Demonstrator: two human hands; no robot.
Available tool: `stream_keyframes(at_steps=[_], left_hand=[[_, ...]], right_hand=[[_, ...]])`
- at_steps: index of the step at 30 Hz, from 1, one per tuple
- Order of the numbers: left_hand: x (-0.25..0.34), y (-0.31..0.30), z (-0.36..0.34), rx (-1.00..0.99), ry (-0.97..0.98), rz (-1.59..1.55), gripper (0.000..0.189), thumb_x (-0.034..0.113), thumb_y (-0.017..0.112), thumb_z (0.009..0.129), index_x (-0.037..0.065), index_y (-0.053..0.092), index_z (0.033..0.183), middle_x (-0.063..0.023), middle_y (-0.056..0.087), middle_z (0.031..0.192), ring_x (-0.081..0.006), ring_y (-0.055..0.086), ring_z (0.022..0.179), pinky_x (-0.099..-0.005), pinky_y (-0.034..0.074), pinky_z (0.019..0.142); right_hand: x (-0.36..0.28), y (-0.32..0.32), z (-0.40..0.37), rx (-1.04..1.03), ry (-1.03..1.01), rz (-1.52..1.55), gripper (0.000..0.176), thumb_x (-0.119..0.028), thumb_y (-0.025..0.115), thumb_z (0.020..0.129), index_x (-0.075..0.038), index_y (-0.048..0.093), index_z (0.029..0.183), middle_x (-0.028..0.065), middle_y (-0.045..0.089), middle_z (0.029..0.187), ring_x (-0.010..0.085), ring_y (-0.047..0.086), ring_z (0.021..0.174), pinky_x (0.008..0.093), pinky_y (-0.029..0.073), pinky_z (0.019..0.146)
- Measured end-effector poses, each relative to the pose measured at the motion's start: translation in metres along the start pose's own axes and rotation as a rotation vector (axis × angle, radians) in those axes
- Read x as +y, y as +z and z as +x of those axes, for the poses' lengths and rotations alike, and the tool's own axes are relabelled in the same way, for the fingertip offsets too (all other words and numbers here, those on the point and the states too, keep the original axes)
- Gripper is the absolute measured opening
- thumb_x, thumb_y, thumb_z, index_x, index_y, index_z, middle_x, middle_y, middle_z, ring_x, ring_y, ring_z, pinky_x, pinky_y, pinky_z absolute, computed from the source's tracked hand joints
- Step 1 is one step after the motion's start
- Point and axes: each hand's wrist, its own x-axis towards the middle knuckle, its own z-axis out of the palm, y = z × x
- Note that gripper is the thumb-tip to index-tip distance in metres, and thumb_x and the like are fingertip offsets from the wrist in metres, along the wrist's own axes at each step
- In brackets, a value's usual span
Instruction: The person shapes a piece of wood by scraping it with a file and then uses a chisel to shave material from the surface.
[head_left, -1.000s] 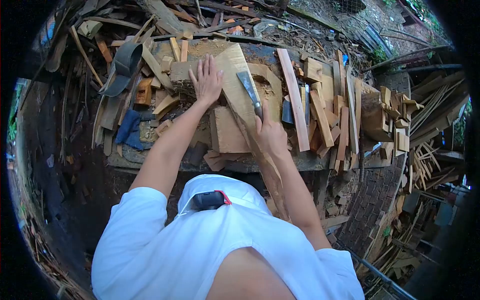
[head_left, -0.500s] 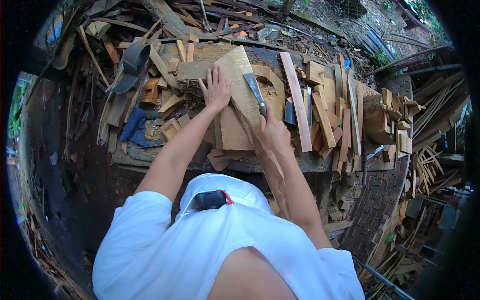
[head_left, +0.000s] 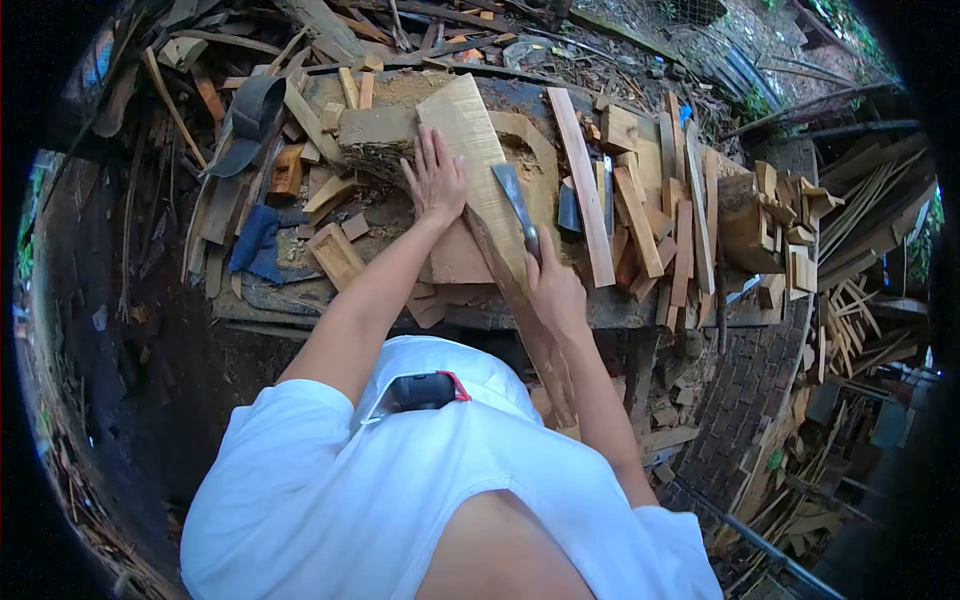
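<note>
Fingers spread, my left hand (head_left: 438, 180) lies flat on the upper left side of a long, pale wooden board (head_left: 468, 125) that slants down toward my body. My right hand (head_left: 555, 290) is wrapped round the handle of a flat metal blade tool (head_left: 516, 200). The blade rests at the board's right edge and points up and to the left. A thick rough wood block (head_left: 378, 132) lies left of the board, and a curved wood piece (head_left: 535, 150) lies to its right.
Wood strips (head_left: 582, 185), cut blocks (head_left: 620, 130) and a blue blade (head_left: 569, 205) lie on the right of the workbench (head_left: 465, 312). A blue cloth (head_left: 258, 240) and a dark curved sheet (head_left: 250, 125) are on the left. Scrap wood surrounds the bench.
The view has shifted slightly. The blade tool in my right hand has moved lower along the board's right edge. My left hand stays on the board.
</note>
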Motion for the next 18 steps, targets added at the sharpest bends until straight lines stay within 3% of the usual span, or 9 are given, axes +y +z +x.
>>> stream_keyframes(at_steps=[3, 9, 18], left_hand=[[0.002, -0.006, -0.001, -0.03, -0.03, 0.042, 0.072, 0.041, 0.04, 0.099, 0.007, 0.009, 0.156, -0.0102, 0.006, 0.163, -0.0293, 0.01, 0.15, -0.0592, 0.005, 0.117], [0.007, -0.007, -0.017, -0.063, -0.129, 0.018, 0.073, 0.043, 0.037, 0.1, 0.007, 0.007, 0.156, -0.0111, 0.012, 0.163, -0.0288, 0.016, 0.149, -0.0582, 0.006, 0.117], [0.005, -0.006, -0.014, -0.002, -0.085, 0.035, 0.071, 0.042, 0.037, 0.1, 0.006, 0.01, 0.155, -0.0124, 0.018, 0.161, -0.0296, 0.018, 0.148, -0.0577, 0.01, 0.117]], right_hand=[[0.0, 0.004, 0.014, 0.004, 0.001, -0.034, 0.056, -0.033, 0.047, 0.099, -0.019, 0.029, 0.15, 0.0283, 0.066, 0.081, 0.0478, 0.065, 0.076, 0.0562, 0.051, 0.066], [0.025, -0.009, -0.043, -0.019, -0.042, -0.069, 0.055, -0.034, 0.046, 0.099, -0.017, 0.032, 0.149, 0.0257, 0.066, 0.075, 0.0457, 0.065, 0.07, 0.0556, 0.051, 0.062], [-0.003, -0.002, 0.034, 0.022, -0.059, -0.092, 0.053, -0.036, 0.045, 0.099, -0.017, 0.033, 0.147, 0.027, 0.066, 0.077, 0.0461, 0.065, 0.071, 0.0547, 0.052, 0.062]])
